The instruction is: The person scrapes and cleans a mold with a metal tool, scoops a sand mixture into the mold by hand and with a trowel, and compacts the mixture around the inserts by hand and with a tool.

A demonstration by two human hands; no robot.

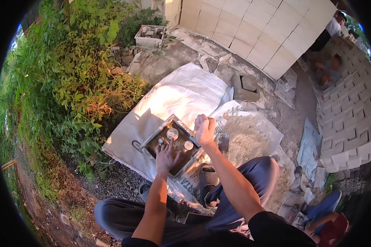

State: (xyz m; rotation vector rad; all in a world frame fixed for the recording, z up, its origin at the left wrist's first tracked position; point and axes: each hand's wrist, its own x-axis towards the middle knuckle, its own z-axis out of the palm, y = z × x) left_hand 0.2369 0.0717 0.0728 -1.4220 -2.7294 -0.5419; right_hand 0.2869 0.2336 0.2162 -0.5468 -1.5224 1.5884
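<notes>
In the head view a square mould frame [179, 169] lies on white sacking, filled with brown sand-like material. Three pale round pieces sit in it: a larger disc [172, 133], a disc to its right [188, 145] and a small one [160, 140]. My left hand [165, 158] reaches into the frame, fingers spread and pointing down at the fill beside the small piece. Above the frame's right edge, my right hand [204, 129] is closed in a fist. Whatever it may hold is hidden by the fingers. A metal loop [136, 145] sticks out at the frame's left side.
A heap of pale sand [249, 136] lies right of the frame, with a small dark block [223, 142] beside it. Farther back are a hollow grey block [245, 86] and a white crate [151, 36]. Stacked blocks [348, 119] and other people [329, 70] are at right.
</notes>
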